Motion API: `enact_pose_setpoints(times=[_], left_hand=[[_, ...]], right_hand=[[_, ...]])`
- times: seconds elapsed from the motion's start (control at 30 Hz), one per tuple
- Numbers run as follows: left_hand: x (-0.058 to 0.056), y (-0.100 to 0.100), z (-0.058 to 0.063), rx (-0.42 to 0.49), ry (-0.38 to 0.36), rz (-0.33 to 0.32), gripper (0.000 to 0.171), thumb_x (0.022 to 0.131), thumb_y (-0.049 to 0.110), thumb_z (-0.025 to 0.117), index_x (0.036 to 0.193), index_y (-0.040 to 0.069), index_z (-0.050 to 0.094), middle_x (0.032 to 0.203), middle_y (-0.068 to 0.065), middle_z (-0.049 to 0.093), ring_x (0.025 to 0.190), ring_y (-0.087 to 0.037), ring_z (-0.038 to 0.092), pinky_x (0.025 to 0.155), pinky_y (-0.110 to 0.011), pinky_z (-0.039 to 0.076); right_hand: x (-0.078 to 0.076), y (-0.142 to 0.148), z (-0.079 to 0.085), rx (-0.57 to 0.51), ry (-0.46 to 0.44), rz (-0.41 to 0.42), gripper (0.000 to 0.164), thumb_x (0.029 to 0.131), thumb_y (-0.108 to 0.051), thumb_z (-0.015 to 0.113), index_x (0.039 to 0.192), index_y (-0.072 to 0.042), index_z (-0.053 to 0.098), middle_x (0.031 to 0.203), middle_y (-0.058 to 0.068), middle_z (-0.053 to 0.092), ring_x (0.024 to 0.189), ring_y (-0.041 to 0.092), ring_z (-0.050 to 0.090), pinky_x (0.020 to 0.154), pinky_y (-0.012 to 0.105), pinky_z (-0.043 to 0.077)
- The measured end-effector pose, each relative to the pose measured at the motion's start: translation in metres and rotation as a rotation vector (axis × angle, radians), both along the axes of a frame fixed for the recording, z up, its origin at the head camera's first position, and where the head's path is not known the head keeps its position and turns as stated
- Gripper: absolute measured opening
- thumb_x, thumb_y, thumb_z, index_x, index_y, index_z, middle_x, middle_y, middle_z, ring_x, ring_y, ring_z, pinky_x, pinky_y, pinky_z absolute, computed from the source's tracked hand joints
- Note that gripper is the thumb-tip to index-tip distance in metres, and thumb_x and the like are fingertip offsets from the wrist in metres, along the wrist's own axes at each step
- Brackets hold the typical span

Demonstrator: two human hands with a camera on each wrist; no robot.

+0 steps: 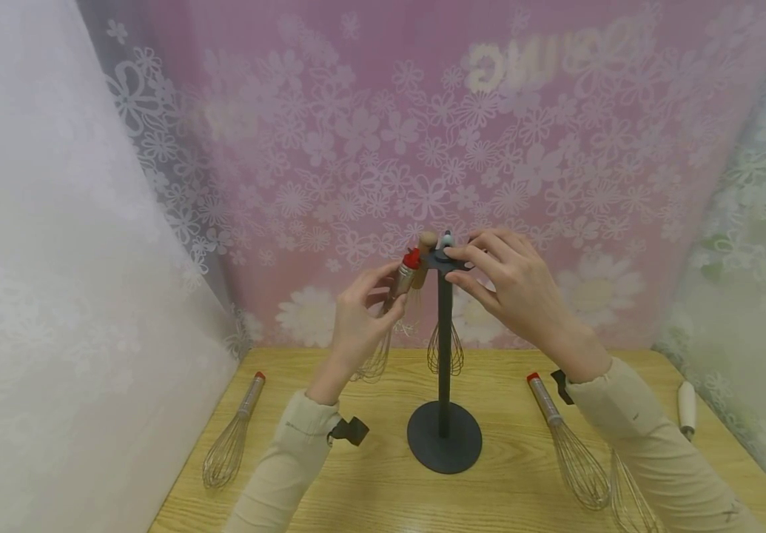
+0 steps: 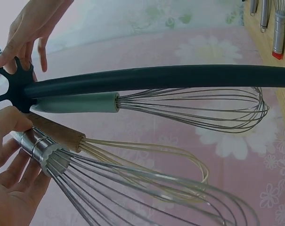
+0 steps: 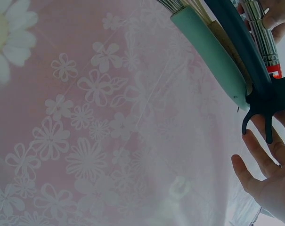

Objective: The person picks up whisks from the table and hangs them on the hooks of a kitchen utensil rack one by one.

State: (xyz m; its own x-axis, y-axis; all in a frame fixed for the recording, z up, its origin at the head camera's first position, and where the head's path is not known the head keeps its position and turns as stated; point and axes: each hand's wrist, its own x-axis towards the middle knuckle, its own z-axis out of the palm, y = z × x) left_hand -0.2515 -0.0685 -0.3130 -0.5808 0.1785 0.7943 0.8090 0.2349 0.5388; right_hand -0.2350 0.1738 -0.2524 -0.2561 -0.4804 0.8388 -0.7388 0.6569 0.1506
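My left hand (image 1: 359,314) grips the metal handle of a red-capped whisk (image 1: 404,277), held upright beside the top of a dark whisk stand (image 1: 445,348), wires hanging down. At the stand's hooked crown (image 3: 269,96), my right hand (image 1: 516,277) holds a prong with its fingertips. A green-handled whisk (image 2: 81,102) hangs from the crown along the pole. Close by it hangs a wooden-handled whisk (image 2: 62,132), partly behind the metal one. In the left wrist view, the red cap of the held whisk is hidden.
One red-capped whisk (image 1: 232,437) lies at the table's left, another (image 1: 565,444) to the right of the stand's round base (image 1: 445,437). Wires of a further whisk (image 1: 625,492) and a white handle (image 1: 687,407) show around my right sleeve. Patterned cloths surround the table (image 1: 369,474).
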Motion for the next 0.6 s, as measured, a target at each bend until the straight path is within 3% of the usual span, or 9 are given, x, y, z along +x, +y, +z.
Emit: enact_pose_setpoints(times=[0.3,0.6], left_hand=[[0.0017,0.0044,-0.0032,0.008,-0.009,-0.029,0.049,0.089,-0.002,0.073,0.136,0.003,0.061,0.119,-0.016,0.068,0.105,-0.028,0.07,0.084,-0.033,0.061],[0.0031,0.0097,-0.0053,0.045,-0.037,-0.053,0.049,0.088,-0.005,0.075,0.135,-0.002,0.06,0.12,-0.021,0.067,0.105,-0.034,0.069,0.084,-0.044,0.061]], right_hand=[[-0.0002,0.0,-0.0004,-0.003,-0.001,0.004,0.055,0.104,-0.051,0.048,0.116,-0.004,0.074,0.107,0.019,0.064,0.101,0.038,0.058,0.088,0.053,0.049],[-0.0002,0.0,-0.0007,-0.007,0.007,0.011,0.054,0.104,-0.05,0.049,0.116,-0.004,0.074,0.106,0.018,0.064,0.1,0.037,0.058,0.087,0.052,0.049]])
